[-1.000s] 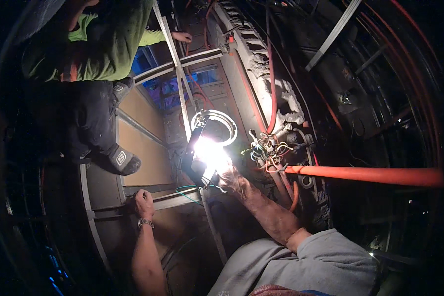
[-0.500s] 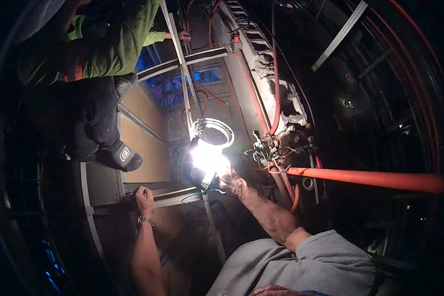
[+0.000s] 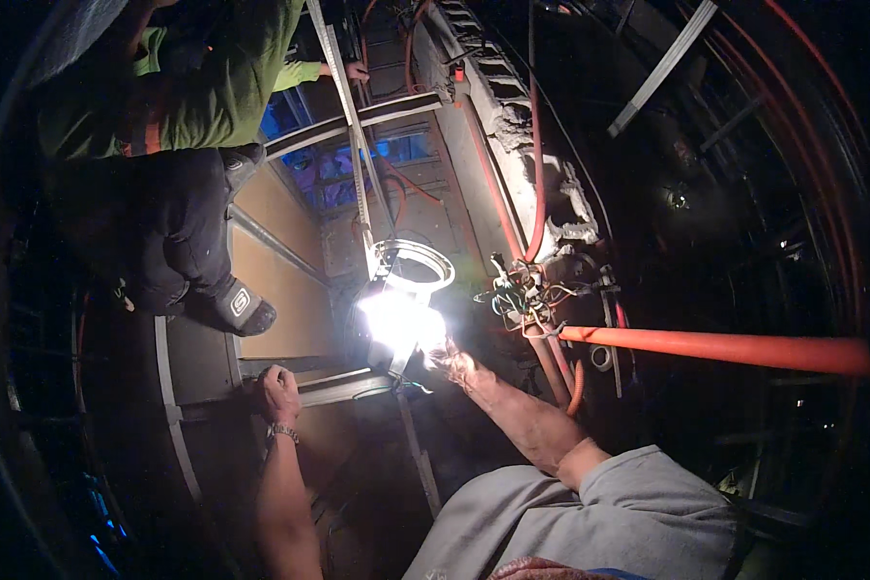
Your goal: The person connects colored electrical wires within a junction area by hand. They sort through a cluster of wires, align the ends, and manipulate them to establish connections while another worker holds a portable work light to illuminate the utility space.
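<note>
A glaring white lamp [image 3: 393,319] glows at the middle, part of a light fixture with a round metal ring [image 3: 445,268] on its far side. My right hand [image 3: 450,362] reaches in from the lower right and is closed at the fixture's near right side; glare washes out its fingertips. Beside the fixture's lower end, thin wires [image 3: 411,386] hang loose. My left hand [image 3: 280,389], with a metal-banded watch or bracelet on the wrist, is curled over a metal rail [image 3: 336,389]. What lies under its fingers is hidden.
At the upper left, another person in a green top [image 3: 220,101] sits or crouches, one dark shoe [image 3: 246,307] near a tan panel [image 3: 278,280]. Right of the fixture stand tangled wires [image 3: 527,295], an orange conduit [image 3: 715,349] and a rough masonry beam [image 3: 512,126]. Metal strips [image 3: 343,82] hang above.
The light fixture has shifted slightly to the left and its ring looks a little more tilted, with my right hand following. My left hand stays on the rail. The view has moved slightly.
</note>
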`<state>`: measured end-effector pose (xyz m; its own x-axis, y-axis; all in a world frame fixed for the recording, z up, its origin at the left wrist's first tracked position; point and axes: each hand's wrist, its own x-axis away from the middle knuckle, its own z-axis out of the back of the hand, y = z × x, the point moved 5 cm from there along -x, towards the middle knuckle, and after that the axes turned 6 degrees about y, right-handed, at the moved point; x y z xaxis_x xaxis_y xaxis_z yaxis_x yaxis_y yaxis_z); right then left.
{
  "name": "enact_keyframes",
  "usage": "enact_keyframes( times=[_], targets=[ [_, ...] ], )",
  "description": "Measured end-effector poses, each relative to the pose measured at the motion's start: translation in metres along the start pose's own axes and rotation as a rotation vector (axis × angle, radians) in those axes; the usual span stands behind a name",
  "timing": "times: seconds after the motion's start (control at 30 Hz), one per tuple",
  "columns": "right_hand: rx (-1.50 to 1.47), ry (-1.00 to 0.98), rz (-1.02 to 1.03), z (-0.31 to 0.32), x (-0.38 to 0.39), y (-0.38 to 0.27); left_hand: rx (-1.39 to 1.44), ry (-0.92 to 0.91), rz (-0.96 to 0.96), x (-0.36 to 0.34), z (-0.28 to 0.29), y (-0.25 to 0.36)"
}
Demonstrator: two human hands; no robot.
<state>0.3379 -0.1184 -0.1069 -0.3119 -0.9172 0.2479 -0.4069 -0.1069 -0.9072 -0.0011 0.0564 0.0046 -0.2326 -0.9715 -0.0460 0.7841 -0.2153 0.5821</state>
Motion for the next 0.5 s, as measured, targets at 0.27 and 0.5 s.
enact_keyframes(
  times=[0.27, 0.5],
  targets=[
    [-0.149, -0.005, -0.055, -0.019, -0.010, -0.027, -0.014, -0.008, 0.010, 0.002, 0.003, 0.004],
    [-0.171, -0.007, -0.062, -0.021, -0.015, -0.042, -0.015, 0.045, -0.091, 0.003, 0.002, -0.001]
  ],
)
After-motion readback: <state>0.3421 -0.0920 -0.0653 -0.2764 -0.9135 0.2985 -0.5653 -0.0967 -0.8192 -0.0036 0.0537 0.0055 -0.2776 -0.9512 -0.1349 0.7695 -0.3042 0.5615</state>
